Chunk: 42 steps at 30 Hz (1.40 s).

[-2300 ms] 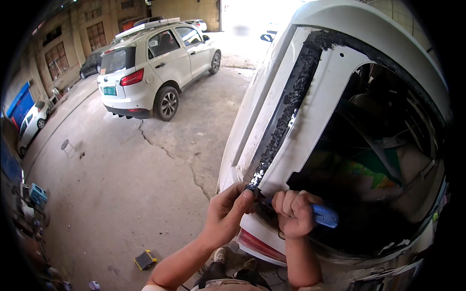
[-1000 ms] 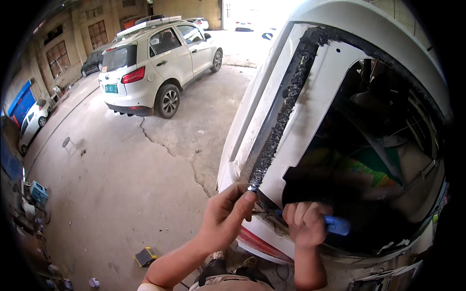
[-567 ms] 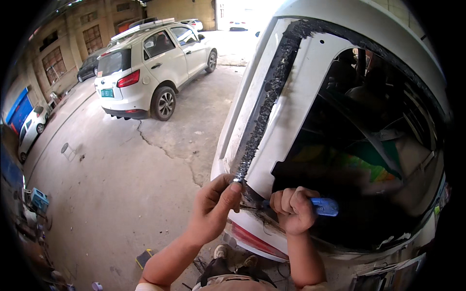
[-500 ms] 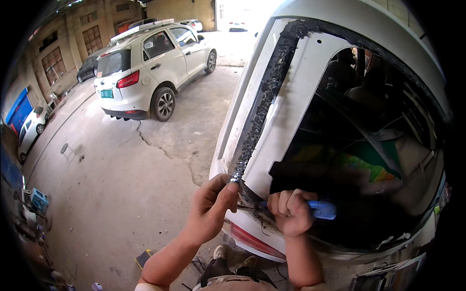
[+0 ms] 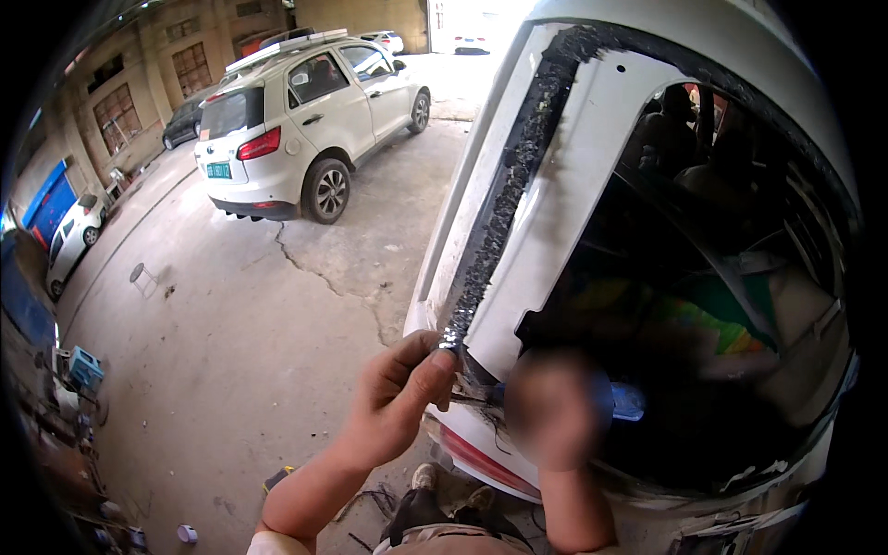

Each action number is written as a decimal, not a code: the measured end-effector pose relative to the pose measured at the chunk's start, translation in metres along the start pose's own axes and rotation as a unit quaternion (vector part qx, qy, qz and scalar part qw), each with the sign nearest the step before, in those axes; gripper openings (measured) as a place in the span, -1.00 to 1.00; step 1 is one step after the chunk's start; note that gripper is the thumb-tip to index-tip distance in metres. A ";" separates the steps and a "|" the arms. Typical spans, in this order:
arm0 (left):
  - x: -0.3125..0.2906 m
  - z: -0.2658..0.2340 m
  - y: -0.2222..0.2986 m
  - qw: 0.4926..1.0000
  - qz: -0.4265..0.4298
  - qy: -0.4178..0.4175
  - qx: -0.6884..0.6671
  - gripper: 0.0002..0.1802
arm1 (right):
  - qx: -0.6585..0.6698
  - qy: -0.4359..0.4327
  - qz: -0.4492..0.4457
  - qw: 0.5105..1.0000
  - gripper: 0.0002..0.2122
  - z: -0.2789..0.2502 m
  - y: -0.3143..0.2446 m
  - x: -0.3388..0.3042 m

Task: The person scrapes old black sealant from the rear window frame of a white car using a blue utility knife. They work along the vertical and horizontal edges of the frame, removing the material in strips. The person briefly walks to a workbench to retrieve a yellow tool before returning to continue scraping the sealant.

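At the lower left corner of a white car's open window frame, my left hand is closed in a pinch. Its thumb and fingertips meet at the lower end of a rough black adhesive strip, beside a shiny bit; what they pinch is hidden. To its right my right hand is blurred. A tool with a blue handle passes through that hand, the handle end sticking out to the right over the dark opening. A thin dark shaft runs from the hand toward the left hand. The tool's tip cannot be made out.
A red tail light lies just below my hands. Through the opening, dark seats and green cloth show. Another white car is parked at upper left. A small stool and a blue crate stand on the concrete floor.
The view has shifted slightly, so the parked car sits farther right. My left hand keeps its pinch; my right hand stays around the blue handle, now blurred.
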<state>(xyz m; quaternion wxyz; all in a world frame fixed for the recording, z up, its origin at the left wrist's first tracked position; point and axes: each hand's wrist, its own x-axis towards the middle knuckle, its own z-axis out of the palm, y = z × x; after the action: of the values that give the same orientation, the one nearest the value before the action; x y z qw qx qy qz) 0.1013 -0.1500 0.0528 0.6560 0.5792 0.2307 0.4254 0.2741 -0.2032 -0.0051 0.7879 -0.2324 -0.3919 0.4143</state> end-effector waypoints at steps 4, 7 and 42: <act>-0.001 0.001 0.004 0.999 -0.003 0.020 0.026 -0.69 | 0.046 -0.007 -0.007 0.999 -0.72 -0.011 0.005 -0.011; -0.002 0.003 0.006 0.998 -0.010 0.039 0.038 -0.69 | 0.003 -0.066 -0.047 0.997 -0.72 0.002 -0.009 -0.002; 0.019 -0.051 0.052 0.999 -0.034 -0.023 -0.003 -0.75 | 0.003 0.014 -0.118 0.993 -0.74 -0.035 -0.076 -0.065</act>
<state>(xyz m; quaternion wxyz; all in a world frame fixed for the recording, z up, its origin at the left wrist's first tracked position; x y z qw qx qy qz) 0.0561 -0.1072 0.0951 0.6769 0.5789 0.2333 0.3902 0.3154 -0.3006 -0.0002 0.8371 -0.1884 -0.4045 0.3165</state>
